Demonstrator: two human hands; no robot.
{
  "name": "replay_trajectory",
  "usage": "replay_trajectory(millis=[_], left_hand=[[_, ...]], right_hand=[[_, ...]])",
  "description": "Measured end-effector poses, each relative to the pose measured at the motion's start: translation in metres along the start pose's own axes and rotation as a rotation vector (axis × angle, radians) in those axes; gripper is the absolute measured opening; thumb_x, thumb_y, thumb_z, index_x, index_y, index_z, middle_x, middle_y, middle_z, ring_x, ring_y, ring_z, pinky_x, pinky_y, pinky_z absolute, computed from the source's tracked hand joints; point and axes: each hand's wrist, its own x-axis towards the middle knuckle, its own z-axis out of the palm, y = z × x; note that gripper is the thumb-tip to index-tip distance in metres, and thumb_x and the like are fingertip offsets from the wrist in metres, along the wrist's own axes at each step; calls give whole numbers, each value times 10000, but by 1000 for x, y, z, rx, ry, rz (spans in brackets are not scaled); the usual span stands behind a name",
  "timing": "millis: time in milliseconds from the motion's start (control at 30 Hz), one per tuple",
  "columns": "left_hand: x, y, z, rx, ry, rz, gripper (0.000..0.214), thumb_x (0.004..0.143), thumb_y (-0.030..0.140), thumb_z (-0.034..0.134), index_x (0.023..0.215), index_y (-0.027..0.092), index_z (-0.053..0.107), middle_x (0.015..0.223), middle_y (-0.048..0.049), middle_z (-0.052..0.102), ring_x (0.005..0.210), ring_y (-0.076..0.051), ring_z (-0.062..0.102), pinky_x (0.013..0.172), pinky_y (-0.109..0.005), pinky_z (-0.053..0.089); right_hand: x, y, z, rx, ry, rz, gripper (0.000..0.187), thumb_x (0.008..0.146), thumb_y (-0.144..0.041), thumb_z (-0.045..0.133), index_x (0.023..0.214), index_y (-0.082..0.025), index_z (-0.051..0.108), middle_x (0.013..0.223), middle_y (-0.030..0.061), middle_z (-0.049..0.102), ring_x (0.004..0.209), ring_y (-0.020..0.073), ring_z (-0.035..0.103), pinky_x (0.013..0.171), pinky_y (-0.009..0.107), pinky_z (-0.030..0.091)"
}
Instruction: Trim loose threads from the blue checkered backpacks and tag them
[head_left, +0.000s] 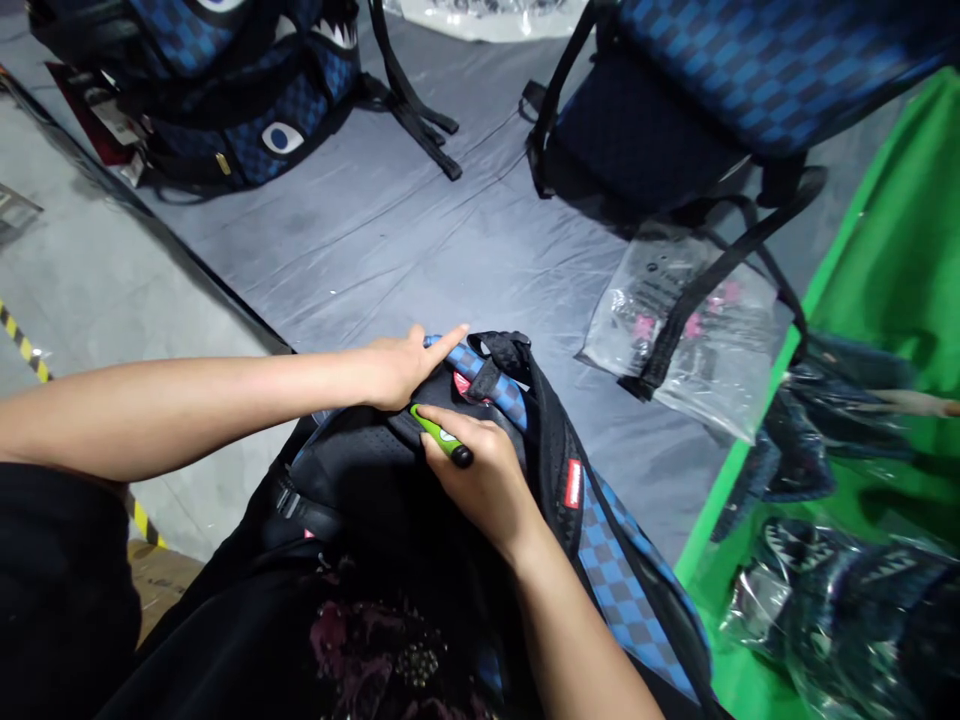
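A black backpack with blue checkered straps point(480, 470) lies on my lap, back panel up. My left hand point(409, 362) rests on its top edge, fingers stretched out and pressing on a blue checkered strap by the carry handle. My right hand point(480, 475) is closed around a green tool with a black tip point(442, 437), holding it against the bag's upper back panel. A red label point(574, 484) shows on the right shoulder strap.
A grey sheet point(375, 240) covers the floor. Blue checkered backpacks sit at the far left point(247, 100) and far right point(720, 90). A clear plastic bag point(686, 325) lies at right. Bagged backpacks point(832, 590) rest on a green surface point(900, 260).
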Motion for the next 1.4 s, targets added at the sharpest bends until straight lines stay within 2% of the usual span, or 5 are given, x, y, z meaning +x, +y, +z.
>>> replay_trajectory(millis=[667, 933, 1000, 1233, 1400], left_hand=[[1, 1, 1, -32, 16, 1, 1119, 804, 154, 616, 1553, 351, -192, 1417, -194, 386, 984, -292, 665, 760, -360, 535], [-1, 3, 1, -74, 17, 10, 1133, 789, 116, 604, 1545, 380, -198, 1458, -183, 356, 979, -282, 654, 763, -360, 528], [-2, 3, 0, -92, 19, 7, 1132, 785, 109, 601, 1545, 391, -188, 1456, -175, 358, 979, -276, 648, 767, -356, 524], [-4, 2, 1, -94, 21, 31, 1113, 804, 146, 613, 1551, 381, -178, 1436, -176, 374, 991, -282, 641, 780, -355, 515], [-2, 0, 2, -84, 29, 30, 1104, 803, 140, 607, 1560, 355, -167, 1411, -190, 392, 991, -296, 654, 771, -358, 522]], right_hand=[[2, 1, 4, -1, -39, 72, 288, 867, -187, 587, 1116, -228, 724, 1123, 54, 754, 1021, 245, 728, 907, 385, 564], [-29, -4, -48, -280, -82, 129, 275, 883, -251, 579, 1112, -237, 731, 1046, 52, 773, 949, 268, 737, 835, 416, 571], [-31, -5, -54, -295, -106, 139, 279, 876, -245, 581, 1110, -236, 733, 1046, 52, 773, 955, 268, 736, 843, 418, 571], [-5, -6, -15, -5, -85, 114, 277, 894, -222, 580, 1134, -209, 717, 1121, 58, 755, 1008, 223, 721, 897, 362, 557], [-2, -5, -10, -21, -62, 92, 263, 889, -207, 592, 1115, -203, 726, 1105, 66, 757, 1017, 234, 712, 902, 382, 541]])
